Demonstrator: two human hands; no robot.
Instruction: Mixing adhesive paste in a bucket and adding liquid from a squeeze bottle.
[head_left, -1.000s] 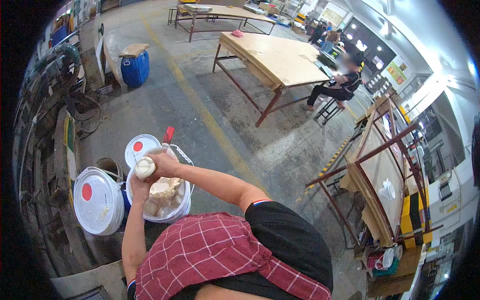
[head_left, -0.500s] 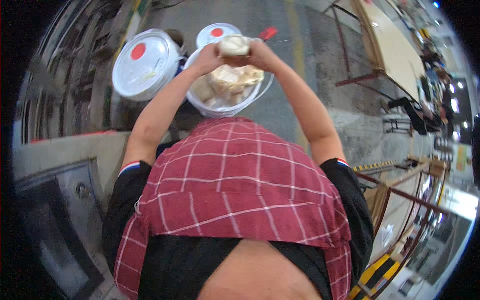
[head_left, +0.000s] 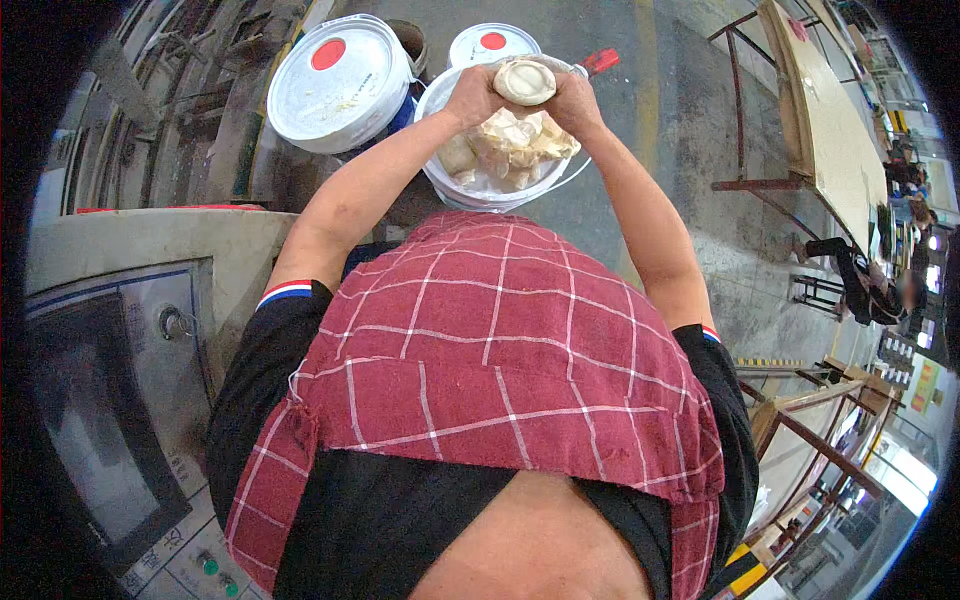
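My left hand (head_left: 475, 97) and my right hand (head_left: 577, 104) grip a round, cream-coloured disc-like piece (head_left: 525, 83) with a raised rim from its two sides. Its exact kind I cannot tell. Both hands are closed around it, their fingertips partly hidden beneath. Below them stands a white open bucket (head_left: 490, 199). Inside it lie crumpled yellowish-white material (head_left: 522, 140) and several pale lumps (head_left: 459, 157). A red tool handle or grip (head_left: 602, 62) sticks out beyond the bucket's far right rim.
A large lidded white bucket (head_left: 345, 85) with a red spot stands left; a smaller lidded one (head_left: 510, 46) stands behind. A grey metal cabinet (head_left: 190, 345) is at left. At right stand a metal-legged table (head_left: 820, 130) and, farther off, a person in dark clothes (head_left: 850, 280).
My view has shifted, so the buckets now sit farther right and higher. My hands still hold the round piece over the bucket; its rimmed face now shows more clearly.
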